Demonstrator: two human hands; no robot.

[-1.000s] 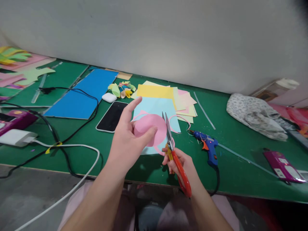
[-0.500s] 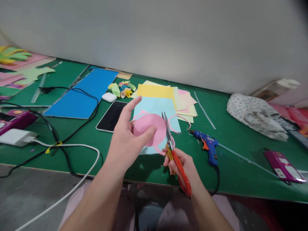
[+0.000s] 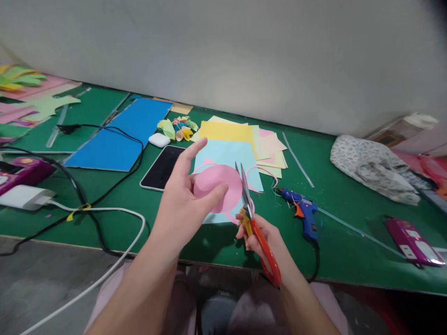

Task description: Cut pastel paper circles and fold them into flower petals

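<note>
A round pink paper piece (image 3: 213, 179) is pinched between the thumb and fingers of my left hand (image 3: 186, 197), with the index finger raised. My right hand (image 3: 263, 237) grips red-and-yellow scissors (image 3: 262, 244), whose blades are slightly parted and point away from me at the paper's right edge. Thin curved pink offcuts (image 3: 263, 168) lie around the disc. Beneath the hands is a light blue sheet (image 3: 228, 151), with yellow paper (image 3: 225, 131) at its far side.
Left of the sheets are a phone (image 3: 162, 167), a white case (image 3: 159, 139), a blue board (image 3: 122, 135) and cables. To the right, a blue glue gun (image 3: 303, 211) has its tip near an offcut. Patterned cloth (image 3: 366, 167) and a purple power strip (image 3: 414, 242) sit farther right.
The scissors and my right hand have shifted very slightly to the right, and the handles look a little wider apart. My left hand keeps the same hold on the disc.
</note>
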